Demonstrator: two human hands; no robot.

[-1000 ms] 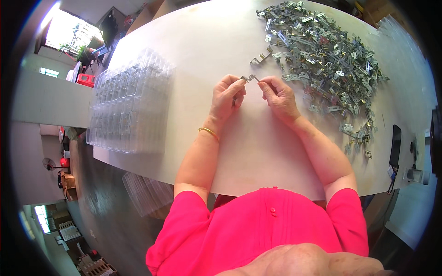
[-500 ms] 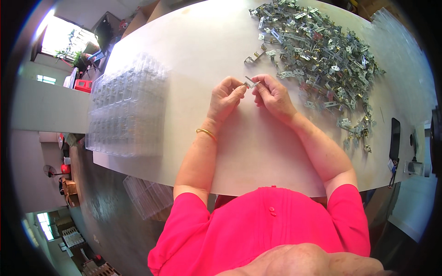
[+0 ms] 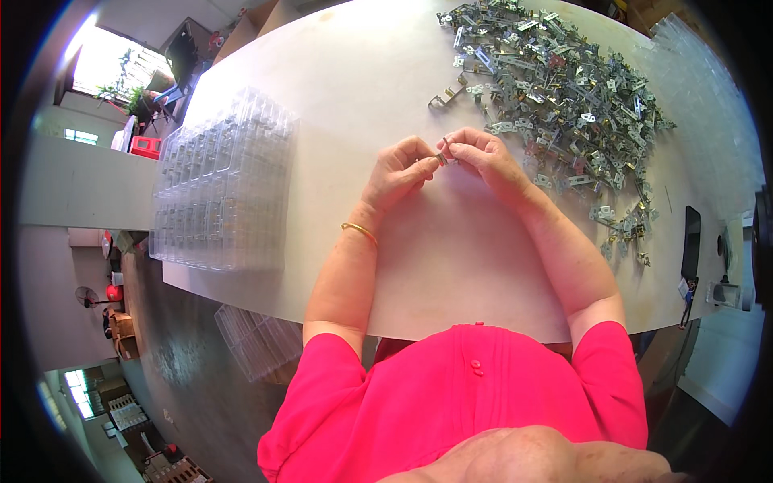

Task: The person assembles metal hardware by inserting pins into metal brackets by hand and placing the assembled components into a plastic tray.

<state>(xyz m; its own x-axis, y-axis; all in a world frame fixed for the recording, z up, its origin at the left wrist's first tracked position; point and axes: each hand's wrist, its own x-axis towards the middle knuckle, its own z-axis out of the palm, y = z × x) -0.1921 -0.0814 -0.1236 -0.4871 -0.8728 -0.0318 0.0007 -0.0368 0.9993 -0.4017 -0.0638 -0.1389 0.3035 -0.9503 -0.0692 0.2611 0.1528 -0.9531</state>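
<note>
"Left hand [image 3: 396, 171] and right hand [image 3: 489, 163] sit closer together than a second ago — holding what?"
"Both pinch small metal hardware [image 3: 441, 159], partly finger-hidden — left of the bracket heap [image 3: 568, 101]."

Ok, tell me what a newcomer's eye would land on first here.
Probably the bright pink top filling the lower middle, then the big heap of small metal parts at the upper right of the pale table. At the table's left stand stacked clear plastic trays, while the left hand and right hand meet mid-picture, pinching small metal hardware.
</note>
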